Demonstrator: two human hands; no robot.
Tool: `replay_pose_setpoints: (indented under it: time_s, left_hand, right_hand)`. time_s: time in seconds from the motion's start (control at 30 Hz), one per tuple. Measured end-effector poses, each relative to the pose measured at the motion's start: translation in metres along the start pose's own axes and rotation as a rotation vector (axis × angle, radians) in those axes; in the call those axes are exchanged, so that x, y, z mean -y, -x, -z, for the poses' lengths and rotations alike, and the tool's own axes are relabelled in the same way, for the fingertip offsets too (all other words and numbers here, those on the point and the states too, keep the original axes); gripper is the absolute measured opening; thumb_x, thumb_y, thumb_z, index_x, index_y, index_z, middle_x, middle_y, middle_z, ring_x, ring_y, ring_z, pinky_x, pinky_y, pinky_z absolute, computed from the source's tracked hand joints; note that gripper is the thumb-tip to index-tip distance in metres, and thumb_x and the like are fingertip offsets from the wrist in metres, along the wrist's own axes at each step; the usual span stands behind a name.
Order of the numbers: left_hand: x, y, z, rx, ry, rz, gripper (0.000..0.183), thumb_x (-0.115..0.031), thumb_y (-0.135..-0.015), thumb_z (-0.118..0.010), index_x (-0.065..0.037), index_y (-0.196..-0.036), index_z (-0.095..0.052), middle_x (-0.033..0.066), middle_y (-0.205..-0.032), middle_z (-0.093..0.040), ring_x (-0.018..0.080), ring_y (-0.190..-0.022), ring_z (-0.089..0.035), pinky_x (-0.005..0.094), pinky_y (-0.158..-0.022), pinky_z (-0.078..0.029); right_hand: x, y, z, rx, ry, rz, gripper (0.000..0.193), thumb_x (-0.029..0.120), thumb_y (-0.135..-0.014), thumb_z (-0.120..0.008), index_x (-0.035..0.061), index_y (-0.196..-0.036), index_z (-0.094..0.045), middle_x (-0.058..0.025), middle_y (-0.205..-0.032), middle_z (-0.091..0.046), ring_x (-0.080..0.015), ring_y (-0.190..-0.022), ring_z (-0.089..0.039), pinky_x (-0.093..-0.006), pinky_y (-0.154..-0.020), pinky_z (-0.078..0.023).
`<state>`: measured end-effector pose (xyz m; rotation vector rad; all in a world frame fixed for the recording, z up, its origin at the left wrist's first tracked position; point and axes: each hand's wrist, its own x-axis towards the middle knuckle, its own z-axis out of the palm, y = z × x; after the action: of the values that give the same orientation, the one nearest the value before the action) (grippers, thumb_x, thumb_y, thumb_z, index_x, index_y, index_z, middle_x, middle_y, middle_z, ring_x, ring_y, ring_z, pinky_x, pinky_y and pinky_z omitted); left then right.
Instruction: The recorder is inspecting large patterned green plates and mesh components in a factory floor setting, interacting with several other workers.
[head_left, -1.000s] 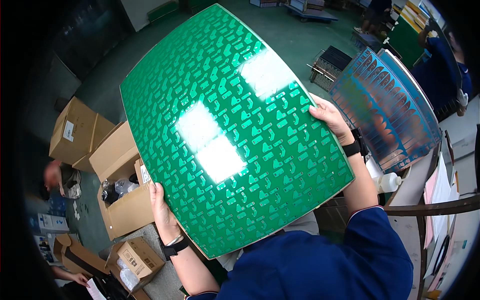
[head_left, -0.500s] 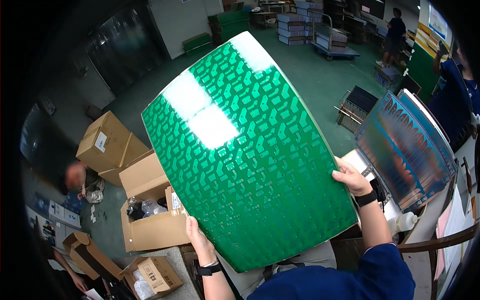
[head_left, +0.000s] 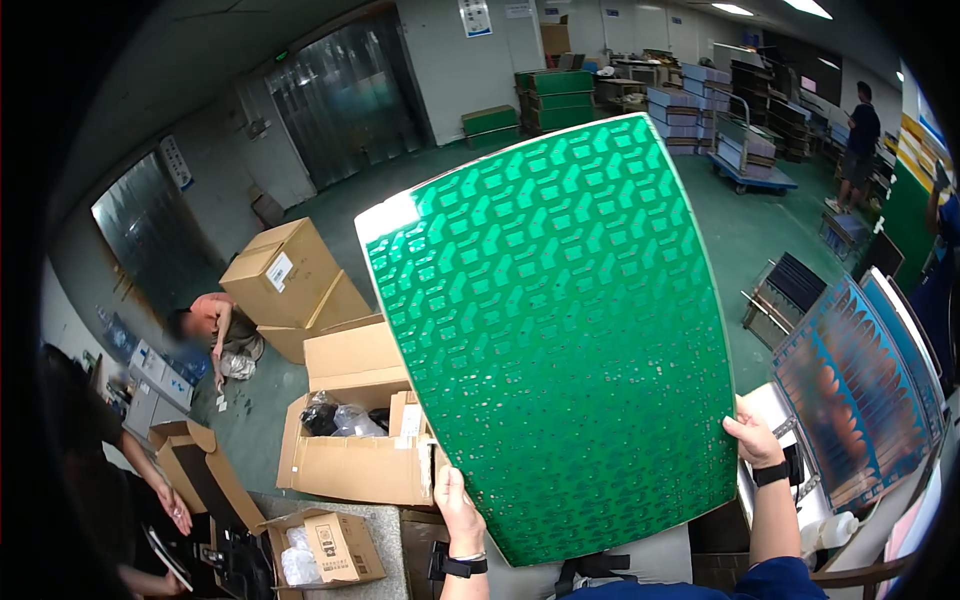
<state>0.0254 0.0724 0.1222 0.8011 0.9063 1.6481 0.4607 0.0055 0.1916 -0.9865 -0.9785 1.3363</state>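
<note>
A large green printed circuit board panel point(head_left: 570, 340) fills the middle of the view, tilted up in front of me. Rows of lighter green pad shapes cover its face, and a bright glare lies at its upper left corner. My left hand point(head_left: 460, 515) grips the lower left edge, thumb on the face. On the right edge, low down, my right hand point(head_left: 755, 440) holds the same panel with its thumb on the front. The other fingers of both hands are hidden behind the panel. Black bands circle both wrists.
An open cardboard box point(head_left: 350, 470) with plastic bags stands left of the panel. Stacked cartons point(head_left: 285, 275) are behind it. Right are a blue-and-copper patterned sheet point(head_left: 860, 390) and a white bottle point(head_left: 830, 530). A person point(head_left: 205, 320) crouches at left; another person's hand point(head_left: 175, 510) is nearer.
The panel has turned more upright, and its large glare has shrunk to the upper left corner. Both hands keep their grip. The view has tilted up, showing more of the room.
</note>
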Motion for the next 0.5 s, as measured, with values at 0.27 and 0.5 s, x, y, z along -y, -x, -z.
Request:
replay_pose_setpoints:
  time_s: [0.27,0.5]
  left_hand:
    - [-0.020,-0.001,-0.024,-0.018,-0.013,0.029,0.017,-0.020,-0.095,-0.050,-0.006,-0.086,-0.055,-0.0039,-0.079,-0.053,0.0044,-0.072,-0.046,0.0207,-0.066,-0.038]
    - [0.003,-0.020,-0.013,0.048,-0.029,0.101,0.018,-0.021,-0.096,-0.050,-0.007,-0.087,-0.056,-0.0051,-0.082,-0.051,0.0038,-0.078,-0.044,0.0203,-0.071,-0.038]
  right_hand:
    - [-0.021,-0.001,0.012,-0.066,-0.113,0.019,0.062,0.015,-0.080,-0.070,0.0034,-0.134,-0.041,-0.0078,-0.125,-0.054,-0.0188,-0.112,-0.053,-0.0327,-0.095,-0.042]
    - [0.013,0.005,-0.013,-0.168,0.024,0.071,0.045,0.023,-0.086,-0.065,0.0022,-0.123,-0.051,-0.0075,-0.111,-0.062,-0.0165,-0.098,-0.059,-0.0302,-0.082,-0.049]
